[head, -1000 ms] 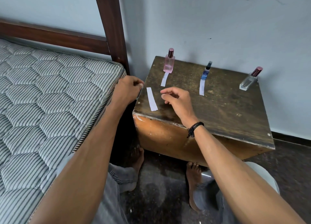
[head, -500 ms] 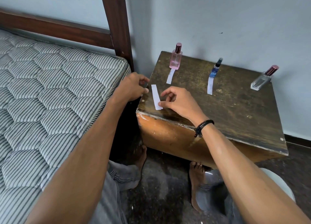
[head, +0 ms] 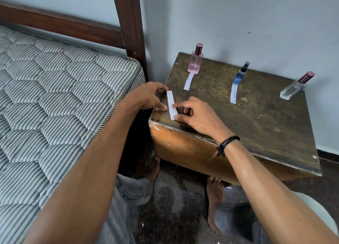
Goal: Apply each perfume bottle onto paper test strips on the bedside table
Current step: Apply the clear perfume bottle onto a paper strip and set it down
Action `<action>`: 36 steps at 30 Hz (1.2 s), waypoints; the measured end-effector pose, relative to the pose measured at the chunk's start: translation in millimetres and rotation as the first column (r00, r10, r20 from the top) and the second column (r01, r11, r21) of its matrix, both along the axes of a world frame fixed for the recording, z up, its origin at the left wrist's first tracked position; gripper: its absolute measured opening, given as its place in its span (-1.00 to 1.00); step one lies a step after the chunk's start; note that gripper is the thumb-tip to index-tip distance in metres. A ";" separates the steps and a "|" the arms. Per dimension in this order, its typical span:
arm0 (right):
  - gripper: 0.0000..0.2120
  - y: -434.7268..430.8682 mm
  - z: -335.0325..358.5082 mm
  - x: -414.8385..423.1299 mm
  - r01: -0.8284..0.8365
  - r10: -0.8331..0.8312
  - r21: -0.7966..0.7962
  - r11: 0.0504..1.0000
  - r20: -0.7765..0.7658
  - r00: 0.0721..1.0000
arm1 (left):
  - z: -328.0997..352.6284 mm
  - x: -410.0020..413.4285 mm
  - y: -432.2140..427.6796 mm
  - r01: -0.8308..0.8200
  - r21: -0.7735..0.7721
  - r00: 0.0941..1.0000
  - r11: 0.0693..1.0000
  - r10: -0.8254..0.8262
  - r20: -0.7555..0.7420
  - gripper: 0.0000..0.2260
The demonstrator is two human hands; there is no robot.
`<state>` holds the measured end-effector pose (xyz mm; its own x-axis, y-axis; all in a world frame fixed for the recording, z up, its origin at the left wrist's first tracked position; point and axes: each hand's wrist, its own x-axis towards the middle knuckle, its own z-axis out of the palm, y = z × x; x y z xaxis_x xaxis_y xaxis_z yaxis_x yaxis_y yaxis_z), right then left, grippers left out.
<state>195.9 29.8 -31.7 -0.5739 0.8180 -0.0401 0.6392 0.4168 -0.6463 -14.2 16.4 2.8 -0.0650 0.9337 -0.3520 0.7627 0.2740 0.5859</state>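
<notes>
Three perfume bottles stand along the back of the wooden bedside table [head: 256,126]: a pink bottle [head: 195,63], a slim blue spray bottle [head: 240,76] and a clear bottle with a maroon cap [head: 294,87]. One white strip [head: 189,81] lies in front of the pink bottle. A second strip [head: 233,94] lies in front of the blue one. A loose third strip [head: 171,102] lies at the table's front left corner. My right hand [head: 197,114] pinches its near end with forefinger and thumb. My left hand [head: 149,98] holds its left edge with curled fingertips.
A striped mattress [head: 55,106] on a dark wooden bed frame [head: 128,32] sits close against the table's left side. The wall runs right behind the bottles. My bare feet and knees are on the dark floor below the table's front edge.
My right hand dropped onto the loose strip and took its near end. My left hand opened from a fist at the table corner and reached its fingertips to the strip. The camera moved closer.
</notes>
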 end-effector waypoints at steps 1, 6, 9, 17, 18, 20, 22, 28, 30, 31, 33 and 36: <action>-0.60 -0.2 -0.6 -0.9 0.002 -0.002 0.011 1.000 0.006 1.000 | 0.1 0.5 -0.5 -0.004 0.001 1.000 1.000 0.004 -0.002 -0.35; -0.62 -0.5 -2.7 -3.6 0.031 -0.030 0.021 0.999 -0.013 0.999 | 1.8 2.3 -1.6 -0.009 0.014 1.000 1.000 0.009 -0.004 -0.36; -0.64 -1.9 -3.8 -5.6 0.060 -0.059 0.033 0.998 -0.026 0.998 | 2.9 3.2 -2.2 -0.006 0.013 1.000 1.000 0.006 -0.006 -0.37; -0.77 -3.7 -8.1 -10.5 0.144 -0.139 0.050 0.988 -0.086 0.987 | 2.6 2.7 -2.3 -0.005 0.015 1.000 1.000 0.005 -0.004 -0.39; -0.77 -3.8 -8.3 -10.7 0.152 -0.147 0.043 0.987 -0.101 0.984 | 2.8 2.7 -2.2 -0.002 0.015 1.000 1.000 0.002 -0.006 -0.38; -0.78 -3.7 -8.2 -10.4 0.165 -0.161 0.020 0.986 -0.138 0.977 | 2.7 3.0 -2.2 0.001 0.013 1.000 1.000 -0.001 -0.006 -0.37; -0.79 -2.6 -7.5 -9.3 0.175 -0.176 -0.018 0.984 -0.184 0.967 | 2.3 3.0 -2.1 0.004 0.016 1.000 1.000 -0.004 -0.002 -0.37; -0.82 -1.0 -1.6 -7.2 0.207 -0.240 -0.143 0.968 -0.280 0.929 | 0.6 1.3 0.9 -0.020 0.027 0.999 0.999 0.020 0.026 -0.45; -0.87 -1.7 2.1 -6.2 0.223 -0.291 -0.223 0.949 -0.344 0.893 | 1.0 1.0 1.7 -0.041 0.052 0.999 0.998 0.040 0.035 -0.49; -0.88 -2.1 4.2 -5.4 0.230 -0.319 -0.262 0.937 -0.378 0.869 | 1.2 1.4 1.8 -0.050 0.063 0.998 0.997 0.048 0.033 -0.49; -0.88 -2.4 8.2 -3.8 0.238 -0.372 -0.335 0.912 -0.426 0.825 | 0.1 2.9 2.1 -0.057 0.088 0.998 0.994 0.055 0.025 -0.46; -0.87 -0.9 12.7 -1.4 0.228 -0.413 -0.409 0.883 -0.451 0.791 | -2.2 8.9 3.2 -0.046 0.139 0.998 0.989 0.051 -0.035 -0.46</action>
